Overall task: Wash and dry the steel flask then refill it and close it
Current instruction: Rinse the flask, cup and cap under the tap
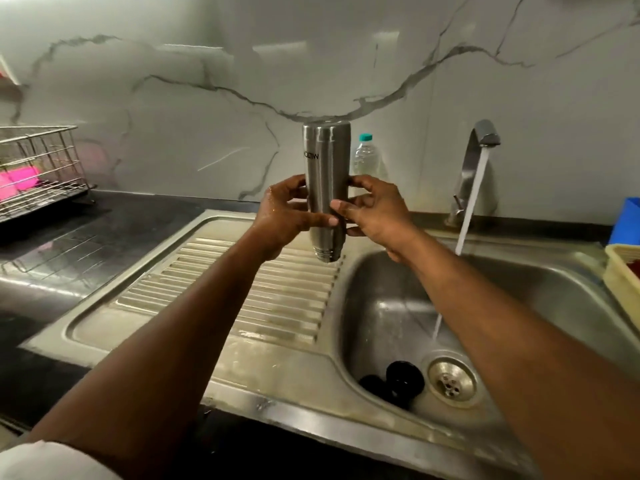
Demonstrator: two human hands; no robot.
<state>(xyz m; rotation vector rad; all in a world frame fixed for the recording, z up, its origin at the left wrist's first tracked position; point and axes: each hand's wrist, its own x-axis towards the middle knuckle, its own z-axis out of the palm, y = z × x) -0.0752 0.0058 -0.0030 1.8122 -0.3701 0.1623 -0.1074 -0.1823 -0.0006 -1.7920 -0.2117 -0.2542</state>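
One steel flask (325, 188), brushed and capless, is held upside down, threaded mouth down, above the sink's (519, 282) left rim; both hands, left hand (284, 216) and right hand (374, 213), curl around its middle. Two black caps (394, 384) lie in the basin by the drain (450, 381). One tap (479, 157) runs water.

My hands cover the middle of the flask (325, 188), and its open mouth faces down and away, so I can't see inside. The flask hides part of the plastic bottle (365, 157) behind it. The frame's edges cut off the dish rack (38, 168), the yellow basket (623, 275) and the blue box (628, 221).
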